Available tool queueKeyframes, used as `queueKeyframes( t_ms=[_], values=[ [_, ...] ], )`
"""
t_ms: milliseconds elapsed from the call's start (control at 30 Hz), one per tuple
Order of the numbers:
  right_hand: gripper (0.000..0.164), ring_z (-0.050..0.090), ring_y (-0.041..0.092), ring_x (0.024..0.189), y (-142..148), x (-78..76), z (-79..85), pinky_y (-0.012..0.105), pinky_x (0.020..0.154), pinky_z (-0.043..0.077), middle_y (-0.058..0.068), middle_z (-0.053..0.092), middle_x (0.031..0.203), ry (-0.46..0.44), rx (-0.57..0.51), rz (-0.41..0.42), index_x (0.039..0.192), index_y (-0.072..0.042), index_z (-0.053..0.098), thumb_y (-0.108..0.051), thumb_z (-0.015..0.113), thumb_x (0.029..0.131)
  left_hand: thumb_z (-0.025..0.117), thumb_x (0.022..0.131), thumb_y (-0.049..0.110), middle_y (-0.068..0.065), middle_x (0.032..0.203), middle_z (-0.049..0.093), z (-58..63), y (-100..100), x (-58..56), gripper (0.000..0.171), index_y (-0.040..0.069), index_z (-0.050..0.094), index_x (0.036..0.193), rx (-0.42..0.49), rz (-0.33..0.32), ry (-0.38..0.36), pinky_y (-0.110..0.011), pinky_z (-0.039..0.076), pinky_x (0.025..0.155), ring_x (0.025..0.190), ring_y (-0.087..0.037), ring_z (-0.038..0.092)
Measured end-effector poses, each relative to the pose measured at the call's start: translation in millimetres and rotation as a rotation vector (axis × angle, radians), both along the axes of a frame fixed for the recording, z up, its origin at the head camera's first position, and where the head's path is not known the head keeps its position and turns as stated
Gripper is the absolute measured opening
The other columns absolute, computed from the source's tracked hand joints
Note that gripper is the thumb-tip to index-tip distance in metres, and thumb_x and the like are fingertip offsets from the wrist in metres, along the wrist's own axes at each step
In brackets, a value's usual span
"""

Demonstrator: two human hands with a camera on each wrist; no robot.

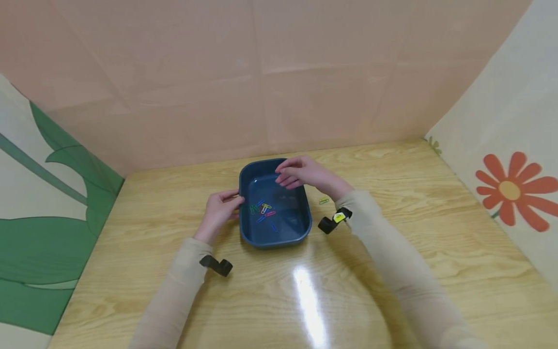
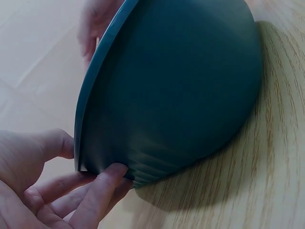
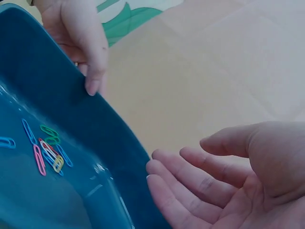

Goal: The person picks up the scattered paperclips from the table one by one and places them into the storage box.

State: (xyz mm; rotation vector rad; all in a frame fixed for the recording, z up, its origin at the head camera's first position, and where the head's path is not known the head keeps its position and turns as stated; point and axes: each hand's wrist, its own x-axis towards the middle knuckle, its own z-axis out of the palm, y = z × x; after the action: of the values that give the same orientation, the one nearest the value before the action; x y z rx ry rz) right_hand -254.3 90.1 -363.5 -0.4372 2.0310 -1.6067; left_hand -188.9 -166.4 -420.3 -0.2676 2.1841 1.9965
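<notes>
A dark blue plastic tray [image 1: 289, 213] holds several coloured paper clips [image 1: 265, 208], gathered toward its left side. My left hand [image 1: 219, 212] grips the left rim, its thumb at the edge and the fingers against the outer wall, as the left wrist view shows on the tray [image 2: 181, 86]. Over the tray's far right part hovers my right hand [image 1: 307, 173]. Its fingers are loosely bent and apart, with nothing between them; in the right wrist view the same hand [image 3: 224, 186] has its fingertips close to the tray wall.
On the table to the right of the tray lie yellow and green paper clips [image 1: 324, 200], near the right wrist. The wooden table [image 1: 165, 194] meets a pinkish sheet [image 1: 196, 97] behind the tray. Panels with a leaf and a flower print flank both sides.
</notes>
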Motion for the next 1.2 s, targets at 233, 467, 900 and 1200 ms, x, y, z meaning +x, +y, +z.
queueKeyframes(
  t_ms=[233, 467, 900, 1200],
  values=[
    [0.036, 0.057, 0.04, 0.108, 25, 4.7, 15.0, 0.044, 0.09, 0.052, 0.028, 0.059, 0.117, 0.055, 0.046, 0.015, 0.124, 0.005, 0.054, -0.022, 0.047, 0.102, 0.062, 0.09, 0.007, -0.024, 0.118, 0.062, -0.7, -1, -0.1, 0.04, -0.003, 0.057, 0.128, 0.015, 0.0, -0.004, -0.032, 0.059, 0.069, 0.087, -0.02, 0.067],
    [0.036, 0.06, 0.035, 0.105, 51, 9.8, 21.3, 0.047, 0.092, 0.05, 0.026, 0.06, 0.116, 0.099, 0.073, -0.016, 0.122, 0.005, 0.056, -0.024, 0.048, 0.101, 0.062, 0.09, 0.007, -0.025, 0.119, 0.061, -1.4, -2, -0.7, 0.041, -0.003, 0.056, 0.129, 0.018, -0.006, -0.011, -0.032, 0.059, 0.07, 0.09, -0.023, 0.067],
    [0.036, 0.059, 0.034, 0.105, 105, 10.3, 0.3, 0.05, 0.094, 0.048, 0.019, 0.062, 0.113, 0.147, 0.214, 0.018, 0.125, 0.005, 0.053, -0.022, 0.046, 0.102, 0.062, 0.09, 0.006, -0.024, 0.119, 0.062, 1.5, -2, 1.2, 0.04, -0.003, 0.056, 0.129, 0.009, 0.001, -0.019, -0.033, 0.058, 0.071, 0.088, -0.02, 0.067],
    [0.036, 0.054, 0.043, 0.109, 133, 10.7, -22.7, 0.054, 0.095, 0.044, 0.026, 0.059, 0.118, 0.186, 0.273, 0.027, 0.127, 0.005, 0.052, -0.02, 0.046, 0.102, 0.063, 0.089, 0.005, -0.023, 0.118, 0.063, 2.8, -4, 2.3, 0.039, -0.003, 0.057, 0.128, -0.002, 0.017, -0.017, -0.036, 0.058, 0.073, 0.081, -0.016, 0.067]
  ],
)
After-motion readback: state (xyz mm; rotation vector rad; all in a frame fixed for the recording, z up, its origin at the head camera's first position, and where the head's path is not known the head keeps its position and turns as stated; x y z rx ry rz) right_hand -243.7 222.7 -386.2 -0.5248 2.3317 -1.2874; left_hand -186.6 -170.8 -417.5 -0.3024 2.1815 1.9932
